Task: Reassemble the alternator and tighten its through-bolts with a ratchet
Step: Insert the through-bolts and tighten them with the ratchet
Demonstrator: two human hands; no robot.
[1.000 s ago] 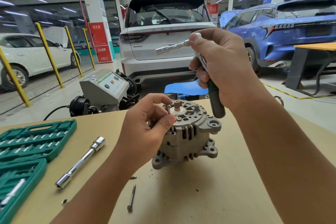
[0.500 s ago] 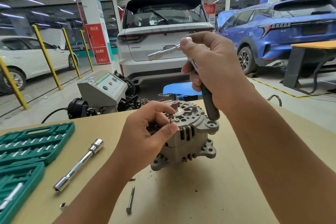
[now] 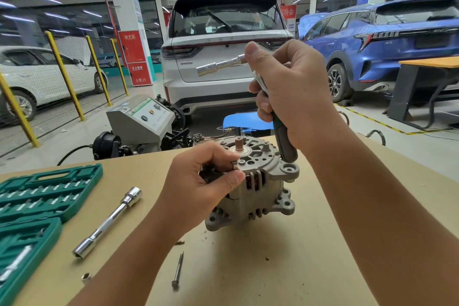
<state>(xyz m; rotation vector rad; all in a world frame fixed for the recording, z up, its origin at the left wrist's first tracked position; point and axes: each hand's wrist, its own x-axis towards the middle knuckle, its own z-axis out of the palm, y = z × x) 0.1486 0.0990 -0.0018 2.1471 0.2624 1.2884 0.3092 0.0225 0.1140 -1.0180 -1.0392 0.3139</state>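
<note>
An alternator (image 3: 250, 181) stands shaft-up near the middle of a tan workbench (image 3: 298, 268), where the person's left hand (image 3: 198, 189) curls against its left side, thumb and fingertips pinching a through-bolt (image 3: 234, 165) at the rim of the housing. The right hand (image 3: 290, 92) is raised above and just behind the alternator, clenched around a green-handled ratchet (image 3: 283, 141) whose extension and socket (image 3: 218, 67) point left. A loose bolt (image 3: 177, 269) lies on the bench in front of the alternator, a chrome extension bar (image 3: 109, 221) to its left beside an open green socket case (image 3: 37, 196), and parked cars (image 3: 223, 52) stand beyond.
</note>
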